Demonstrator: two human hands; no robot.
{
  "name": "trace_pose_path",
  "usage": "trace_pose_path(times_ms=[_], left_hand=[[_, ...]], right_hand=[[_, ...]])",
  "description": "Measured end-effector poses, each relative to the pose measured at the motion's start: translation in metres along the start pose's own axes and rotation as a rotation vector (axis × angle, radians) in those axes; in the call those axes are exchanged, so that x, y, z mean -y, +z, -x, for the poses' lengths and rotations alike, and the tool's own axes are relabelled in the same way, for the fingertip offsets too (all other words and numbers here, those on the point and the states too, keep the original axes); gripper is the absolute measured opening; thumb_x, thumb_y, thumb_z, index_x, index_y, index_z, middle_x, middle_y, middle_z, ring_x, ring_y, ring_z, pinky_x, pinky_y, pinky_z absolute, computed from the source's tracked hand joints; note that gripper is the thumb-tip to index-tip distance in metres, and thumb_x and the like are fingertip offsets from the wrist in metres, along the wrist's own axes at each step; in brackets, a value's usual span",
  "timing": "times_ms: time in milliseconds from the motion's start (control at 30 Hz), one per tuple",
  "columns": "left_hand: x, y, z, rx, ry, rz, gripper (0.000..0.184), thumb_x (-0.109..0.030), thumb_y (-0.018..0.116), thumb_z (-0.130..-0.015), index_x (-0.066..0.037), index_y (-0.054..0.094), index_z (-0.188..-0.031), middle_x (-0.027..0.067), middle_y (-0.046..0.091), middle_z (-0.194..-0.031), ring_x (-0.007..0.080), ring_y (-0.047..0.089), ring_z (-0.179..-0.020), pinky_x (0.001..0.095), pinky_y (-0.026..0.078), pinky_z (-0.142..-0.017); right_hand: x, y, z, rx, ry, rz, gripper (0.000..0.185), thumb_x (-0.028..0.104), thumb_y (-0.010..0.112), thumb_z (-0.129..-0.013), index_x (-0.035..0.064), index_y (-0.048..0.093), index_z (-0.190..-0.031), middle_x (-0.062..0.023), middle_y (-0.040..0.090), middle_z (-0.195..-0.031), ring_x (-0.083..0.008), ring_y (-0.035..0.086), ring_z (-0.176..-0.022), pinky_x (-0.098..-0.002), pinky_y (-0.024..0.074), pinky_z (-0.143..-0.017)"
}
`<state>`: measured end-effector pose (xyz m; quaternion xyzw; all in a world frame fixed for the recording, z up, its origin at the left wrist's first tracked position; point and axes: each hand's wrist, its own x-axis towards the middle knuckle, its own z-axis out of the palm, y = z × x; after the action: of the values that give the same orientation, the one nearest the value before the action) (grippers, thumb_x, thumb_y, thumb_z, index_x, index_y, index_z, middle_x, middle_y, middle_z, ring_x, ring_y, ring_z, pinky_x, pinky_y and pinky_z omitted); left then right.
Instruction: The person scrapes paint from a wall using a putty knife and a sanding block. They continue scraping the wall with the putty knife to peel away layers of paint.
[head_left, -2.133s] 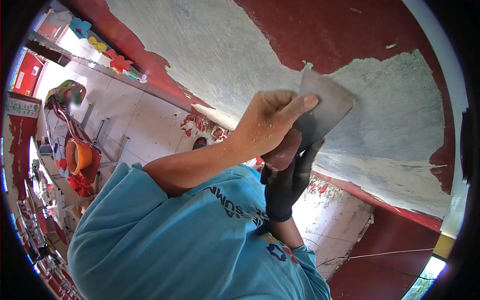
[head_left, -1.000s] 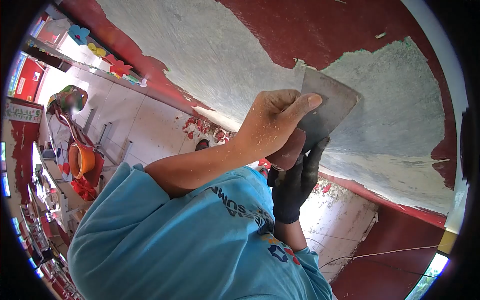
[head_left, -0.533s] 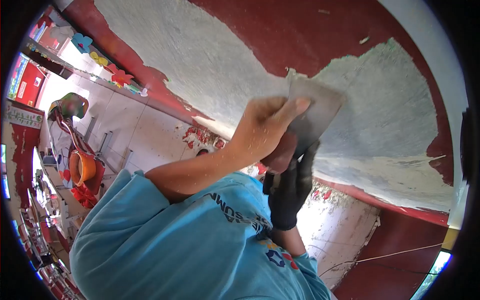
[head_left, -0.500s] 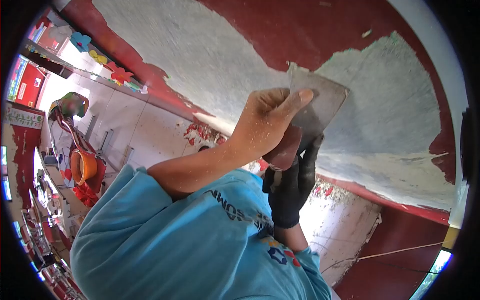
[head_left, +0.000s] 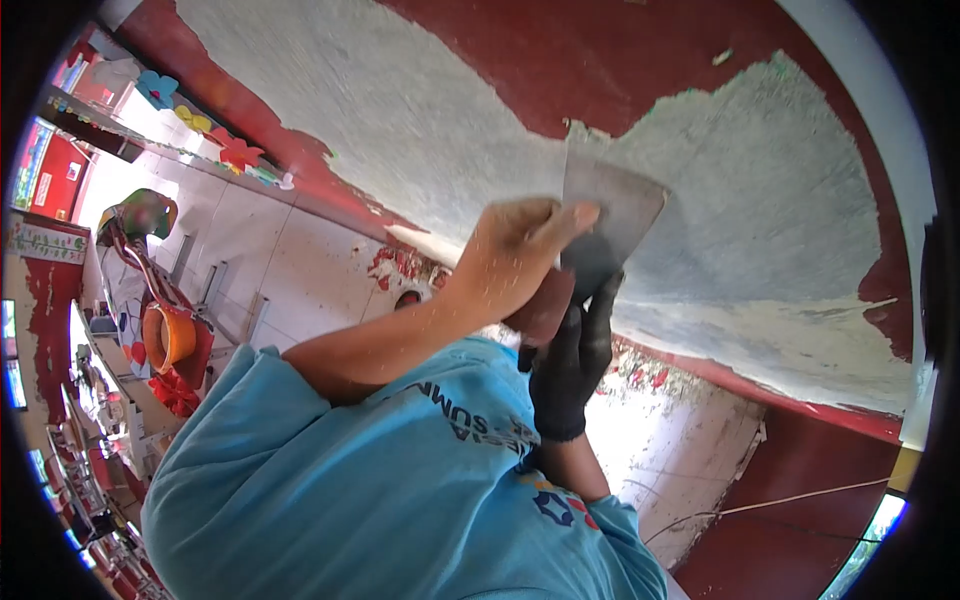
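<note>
A flat metal scraper (head_left: 632, 205) lies with its wide blade against the wall (head_left: 760, 200), where bare grey plaster borders flaking red paint. My left hand (head_left: 515, 250), ungloved and dotted with pale flecks, is closed on the scraper with its thumb along the blade; it is slightly blurred. A reddish-brown block (head_left: 545, 308), apparently the scraper's handle, shows between the hands. In a black glove, my right hand (head_left: 572, 370) grips from below, fingers reaching up to the blade's lower end. Part of its grip is hidden behind the block.
A person (head_left: 145, 225) is at the left near an orange bucket (head_left: 168, 335). Paper flowers (head_left: 238, 150) line a ledge at upper left. Pale floor tiles (head_left: 310, 255) carry red paint chips (head_left: 395, 268). A thin cable (head_left: 780, 507) runs across the lower right.
Both hands and the scraper have shifted left and a little down in view, along the wall. Each hand keeps its hold.
</note>
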<state>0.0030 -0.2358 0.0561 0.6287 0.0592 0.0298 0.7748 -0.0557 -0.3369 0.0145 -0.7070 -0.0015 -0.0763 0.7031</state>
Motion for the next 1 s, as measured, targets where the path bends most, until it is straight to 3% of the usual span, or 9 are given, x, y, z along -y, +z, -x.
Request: trace_pose_path(times_ms=[133, 200, 267, 533, 633, 733, 800, 833, 1000], left_hand=[[-0.016, -0.005, 0.000, 0.084, 0.025, -0.200, 0.036, -0.032, 0.060, -0.086, -0.002, 0.060, -0.065, -0.0003, 0.050, -0.052, 0.0031, 0.043, -0.049, 0.0215, 0.033, -0.042], [-0.004, 0.005, -0.005, 0.065, 0.011, 0.103, 0.037, -0.032, 0.060, -0.086, -0.002, 0.059, -0.064, 0.0002, 0.050, -0.051, 0.0041, 0.044, -0.047, 0.0217, 0.034, -0.041], [0.008, 0.002, -0.006, 0.128, 0.019, 0.080, 0.037, -0.031, 0.059, -0.086, -0.002, 0.058, -0.063, 0.0000, 0.050, -0.050, 0.0041, 0.044, -0.045, 0.0222, 0.033, -0.040], [-0.007, 0.019, -0.004, 0.124, 0.031, 0.187, 0.036, -0.030, 0.059, -0.087, -0.003, 0.057, -0.064, -0.0020, 0.047, -0.048, 0.0031, 0.041, -0.042, 0.0222, 0.030, -0.035], [-0.001, 0.012, 0.000, 0.212, -0.180, 0.170, 0.030, -0.029, 0.060, -0.087, -0.006, 0.061, -0.068, -0.0080, 0.046, -0.054, -0.0006, 0.041, -0.052, 0.0167, 0.032, -0.044], [0.001, 0.019, -0.007, 0.176, 0.160, 0.142, 0.036, -0.030, 0.059, -0.087, -0.004, 0.054, -0.062, -0.0021, 0.044, -0.045, 0.0033, 0.038, -0.034, 0.0221, 0.023, -0.029], [-0.016, 0.023, -0.002, 0.164, -0.078, 0.321, 0.036, -0.028, 0.059, -0.087, -0.005, 0.053, -0.060, -0.0017, 0.044, -0.045, 0.0031, 0.039, -0.034, 0.0219, 0.023, -0.029], [-0.010, 0.022, -0.003, 0.186, -0.044, 0.331, 0.035, -0.026, 0.059, -0.088, -0.005, 0.054, -0.061, -0.0014, 0.044, -0.045, 0.0032, 0.039, -0.034, 0.0217, 0.023, -0.029], [-0.004, 0.007, -0.002, 0.257, -0.121, 0.217, 0.027, -0.028, 0.061, -0.086, -0.005, 0.064, -0.073, -0.0052, 0.054, -0.059, -0.0009, 0.043, -0.054, 0.0161, 0.031, -0.044]], right_hand=[[0.034, -0.009, -0.009, 0.055, -0.047, 0.135, 0.051, 0.008, 0.040, -0.091, -0.0039, 0.023, -0.137, -0.0012, 0.050, -0.061, -0.0041, 0.043, -0.046, -0.0204, 0.0366, -0.042], [0.030, -0.010, -0.008, 0.028, -0.045, 0.057, 0.050, 0.007, 0.040, -0.091, -0.0034, 0.023, -0.137, -0.0005, 0.049, -0.060, -0.0039, 0.042, -0.045, -0.0202, 0.0361, -0.042], [0.034, -0.021, -0.007, 0.125, 0.300, 0.017, 0.051, 0.016, 0.040, -0.093, -0.0031, 0.023, -0.137, -0.0171, 0.054, -0.117, -0.0152, 0.054, -0.097, -0.0282, 0.0442, -0.082], [0.043, -0.026, -0.008, 0.017, 0.008, 0.227, 0.051, 0.019, 0.039, -0.095, -0.0057, 0.024, -0.136, -0.0177, 0.055, -0.116, -0.0150, 0.056, -0.092, -0.0294, 0.0454, -0.079], [0.044, -0.029, -0.002, 0.041, 0.049, 0.144, 0.051, 0.020, 0.039, -0.094, -0.0070, 0.024, -0.135, -0.0164, 0.058, -0.109, -0.0138, 0.056, -0.084, -0.0284, 0.0467, -0.074], [0.046, -0.029, -0.003, 0.063, 0.134, 0.135, 0.051, 0.020, 0.039, -0.095, -0.0057, 0.024, -0.136, -0.0138, 0.059, -0.101, -0.0115, 0.055, -0.073, -0.0257, 0.0463, -0.065], [0.055, -0.021, -0.006, 0.009, 0.022, 0.081, 0.052, 0.009, 0.038, -0.093, 0.0022, 0.018, -0.140, -0.0011, 0.050, -0.063, -0.0043, 0.042, -0.044, -0.0196, 0.0353, -0.039], [0.056, -0.023, -0.005, 0.023, 0.094, 0.073, 0.051, 0.020, 0.038, -0.095, -0.0026, 0.022, -0.138, -0.0117, 0.059, -0.100, -0.0087, 0.052, -0.065, -0.0223, 0.0441, -0.056], [0.048, -0.028, -0.001, 0.037, 0.041, 0.067, 0.051, 0.019, 0.040, -0.094, -0.0020, 0.023, -0.138, -0.0139, 0.058, -0.109, -0.0100, 0.055, -0.077, -0.0224, 0.0456, -0.062]])
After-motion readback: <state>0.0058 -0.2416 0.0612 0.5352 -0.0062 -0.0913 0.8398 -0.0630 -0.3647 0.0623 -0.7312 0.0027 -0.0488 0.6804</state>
